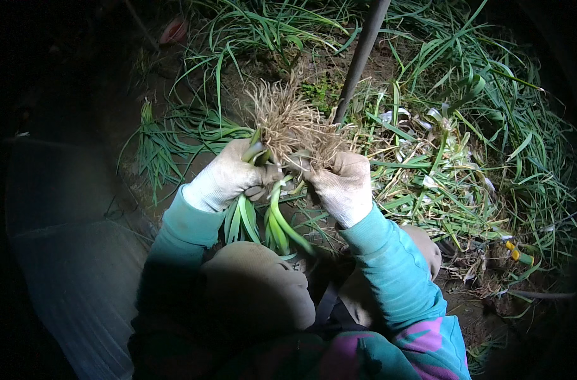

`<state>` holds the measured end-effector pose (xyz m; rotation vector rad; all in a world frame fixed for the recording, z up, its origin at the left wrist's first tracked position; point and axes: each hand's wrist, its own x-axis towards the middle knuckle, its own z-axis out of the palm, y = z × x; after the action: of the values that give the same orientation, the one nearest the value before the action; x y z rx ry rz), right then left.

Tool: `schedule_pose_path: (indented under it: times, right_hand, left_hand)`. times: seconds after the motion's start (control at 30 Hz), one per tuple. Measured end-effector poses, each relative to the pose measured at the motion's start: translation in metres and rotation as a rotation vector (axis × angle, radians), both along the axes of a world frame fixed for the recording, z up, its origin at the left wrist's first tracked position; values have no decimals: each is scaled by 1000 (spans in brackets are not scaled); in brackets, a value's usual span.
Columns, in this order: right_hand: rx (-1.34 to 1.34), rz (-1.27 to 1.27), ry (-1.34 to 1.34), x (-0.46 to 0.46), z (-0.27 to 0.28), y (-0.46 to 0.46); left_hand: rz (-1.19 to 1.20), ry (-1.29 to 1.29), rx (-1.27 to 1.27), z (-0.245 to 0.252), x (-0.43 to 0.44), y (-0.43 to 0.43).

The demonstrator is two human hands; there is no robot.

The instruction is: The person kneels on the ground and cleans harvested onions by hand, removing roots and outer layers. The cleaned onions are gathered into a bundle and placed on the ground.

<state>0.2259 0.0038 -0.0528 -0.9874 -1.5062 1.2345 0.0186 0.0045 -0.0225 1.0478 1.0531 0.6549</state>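
My left hand (231, 173), in a soiled white knit glove, is closed around a bunch of leafy green plants that look like garlic or leeks. Their flat green leaves (243, 221) hang below the fist toward my knee. A thick tangle of dry brown roots (286, 118) sticks up above both hands. My right hand (343, 180), gloved the same way, has its fingers curled at the lower right of the roots, by the stem bases. Its fingertips are partly hidden. One blurred leaf (290, 228) dangles between the hands.
A slanting pole (362, 61) stands just beyond my hands. Long green plants (497, 104) are heaped at right, beside stripped leaves and pale peelings (435, 185). A small green bunch (155, 147) lies at left, near a dark sheet (74, 228). A yellow-and-green object (520, 254) lies lower right.
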Motion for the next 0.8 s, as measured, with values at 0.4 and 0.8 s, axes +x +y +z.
schedule_pose_path:
  times: [0.4,0.8]
  right_hand:
    - [248,-202,-1443,44,-70,38]
    - [254,454,-848,-93,-186,85]
  left_hand:
    - [387,365,87,10,-79,-21]
    - [868,252,702,83,-202,-117]
